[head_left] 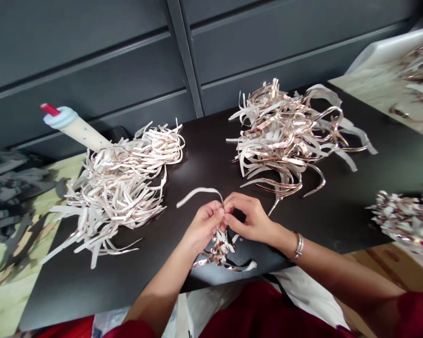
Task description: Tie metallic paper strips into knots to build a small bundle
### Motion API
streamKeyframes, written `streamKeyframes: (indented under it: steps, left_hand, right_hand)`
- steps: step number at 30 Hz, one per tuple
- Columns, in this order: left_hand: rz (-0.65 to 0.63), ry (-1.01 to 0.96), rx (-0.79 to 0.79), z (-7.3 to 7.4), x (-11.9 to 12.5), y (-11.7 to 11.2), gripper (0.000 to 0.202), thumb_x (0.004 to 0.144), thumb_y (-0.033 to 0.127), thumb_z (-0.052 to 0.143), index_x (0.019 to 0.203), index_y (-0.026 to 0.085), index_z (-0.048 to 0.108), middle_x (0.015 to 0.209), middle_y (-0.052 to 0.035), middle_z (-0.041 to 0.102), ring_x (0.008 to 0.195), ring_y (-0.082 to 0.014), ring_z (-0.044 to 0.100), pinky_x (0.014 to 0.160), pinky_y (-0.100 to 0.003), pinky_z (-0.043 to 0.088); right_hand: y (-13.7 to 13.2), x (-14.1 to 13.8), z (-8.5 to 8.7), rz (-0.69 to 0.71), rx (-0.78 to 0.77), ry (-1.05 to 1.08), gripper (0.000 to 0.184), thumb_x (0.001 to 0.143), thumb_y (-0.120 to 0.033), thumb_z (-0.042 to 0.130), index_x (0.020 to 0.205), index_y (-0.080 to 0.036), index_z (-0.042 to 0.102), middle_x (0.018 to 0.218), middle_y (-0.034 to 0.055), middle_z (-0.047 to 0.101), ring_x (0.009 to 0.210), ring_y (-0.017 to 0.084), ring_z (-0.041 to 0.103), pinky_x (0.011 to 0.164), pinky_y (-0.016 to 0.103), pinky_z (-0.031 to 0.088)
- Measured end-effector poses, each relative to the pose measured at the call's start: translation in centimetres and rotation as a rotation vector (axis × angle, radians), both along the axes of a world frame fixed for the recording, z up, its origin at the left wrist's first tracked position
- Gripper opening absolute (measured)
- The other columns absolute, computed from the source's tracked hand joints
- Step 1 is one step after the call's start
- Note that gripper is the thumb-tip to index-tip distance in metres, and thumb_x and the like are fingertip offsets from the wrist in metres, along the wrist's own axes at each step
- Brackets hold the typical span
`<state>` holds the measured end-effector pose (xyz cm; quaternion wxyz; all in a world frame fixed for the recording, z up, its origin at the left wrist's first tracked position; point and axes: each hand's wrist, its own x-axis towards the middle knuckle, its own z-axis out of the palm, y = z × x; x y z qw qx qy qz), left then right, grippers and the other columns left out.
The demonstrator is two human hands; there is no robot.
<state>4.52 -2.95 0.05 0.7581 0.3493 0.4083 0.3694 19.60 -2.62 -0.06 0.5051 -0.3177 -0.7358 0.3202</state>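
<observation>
Close together over the front of the black table, my left hand (pixel 207 221) and my right hand (pixel 249 217) both pinch a narrow strip (pixel 201 190), pale on the side that shows. Its free end curves out to the left above my fingers. Below my fingertips hangs a small bunch of shiny rose-gold and white pieces (pixel 221 249), and my fingers hide where it meets the strip. A silver bracelet (pixel 299 246) circles my right wrist.
A heap of whitish strips (pixel 123 183) lies left, beside a tumbler with a red straw (pixel 79 129). Loose rose-gold strips (pixel 285 136) lie back right, a bushy metallic bundle (pixel 405 218) at the right edge. Dark strips (pixel 14 192) lie far left. Grey panels (pixel 120 65) stand behind the black table (pixel 200 155).
</observation>
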Motion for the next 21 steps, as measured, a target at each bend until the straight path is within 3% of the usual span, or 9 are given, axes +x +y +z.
streamKeyframes:
  steps: [8, 12, 15, 21]
  left_hand:
    - [0.082, -0.098, -0.129, 0.4, -0.8, 0.6, 0.048, 0.044, 0.023, 0.089, 0.081, 0.014, 0.061, 0.063, 0.0030, 0.058, 0.056, -0.0061, 0.053, 0.054, -0.016, 0.042]
    - [0.170, -0.133, -0.071, 0.4, -1.1, 0.7, 0.035, 0.050, 0.023, 0.086, 0.060, 0.013, 0.054, 0.059, 0.0039, 0.054, 0.050, -0.0038, 0.047, 0.049, -0.015, 0.038]
    - [0.204, -0.135, -0.059, 0.4, -1.2, 0.6, 0.034, 0.050, 0.022, 0.086, 0.059, 0.013, 0.054, 0.062, 0.0036, 0.054, 0.052, -0.0033, 0.047, 0.048, -0.014, 0.038]
    - [0.139, -0.169, -0.093, 0.2, -1.0, 0.5, 0.033, 0.049, 0.024, 0.086, 0.057, 0.012, 0.056, 0.052, 0.0050, 0.049, 0.045, -0.0022, 0.042, 0.044, -0.014, 0.033]
  right_hand:
    - [-0.1, 0.0, 0.1, 0.136, 0.045, -0.013, 0.011, 0.081, -0.009, 0.049, 0.077, -0.018, 0.054, 0.073, 0.0033, 0.060, 0.069, 0.013, 0.056, 0.066, 0.026, 0.049]
    - [0.1, -0.2, 0.1, 0.056, 0.012, 0.021, 0.009, 0.081, -0.011, 0.053, 0.077, -0.017, 0.058, 0.076, 0.0045, 0.064, 0.071, 0.014, 0.059, 0.066, 0.026, 0.050]
    - [0.3, -0.1, -0.1, -0.017, -0.054, 0.022, 0.007, 0.083, -0.016, 0.056, 0.081, -0.017, 0.063, 0.077, 0.0041, 0.066, 0.068, 0.013, 0.061, 0.063, 0.024, 0.050]
    - [0.2, 0.0, -0.3, 0.044, -0.096, 0.057, 0.009, 0.083, -0.017, 0.058, 0.080, -0.016, 0.066, 0.074, 0.0038, 0.067, 0.066, 0.012, 0.061, 0.059, 0.022, 0.048]
